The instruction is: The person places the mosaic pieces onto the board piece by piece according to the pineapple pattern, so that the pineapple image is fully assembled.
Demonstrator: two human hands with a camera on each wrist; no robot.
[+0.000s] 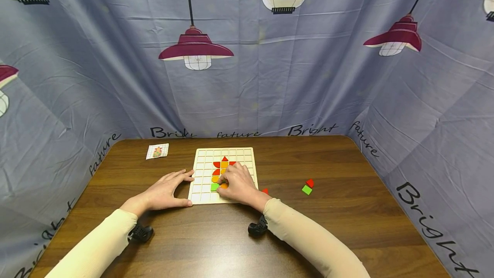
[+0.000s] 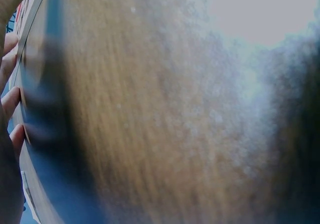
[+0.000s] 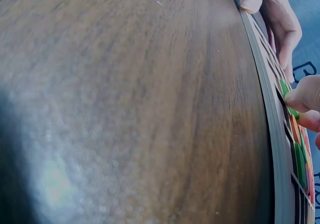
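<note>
On the table lies a pale gridded wooden board (image 1: pixel 204 156) with red, yellow, orange and green tiles set in a figure. My right hand (image 1: pixel 240 183) is over its lower middle, thumb and forefinger pinching at a green tile (image 1: pixel 214 187). In the right wrist view, the thumb and a fingertip meet at this green tile (image 3: pixel 285 87), close over the board. The right hand hides part of the figure. My left hand (image 1: pixel 164 191) lies at the board's left edge, thumb and fingers spread and touching it. The left wrist view shows its fingertips (image 2: pixel 12 103) at the left border.
A small picture card (image 1: pixel 157 151) with a coloured figure lies at the back left. To the right of the board are a loose red tile (image 1: pixel 310 182), a green tile (image 1: pixel 307 189) and another red tile (image 1: pixel 265 191) beside my right wrist. A printed curtain (image 1: pixel 247 76) surrounds the wooden table (image 1: pixel 200 239).
</note>
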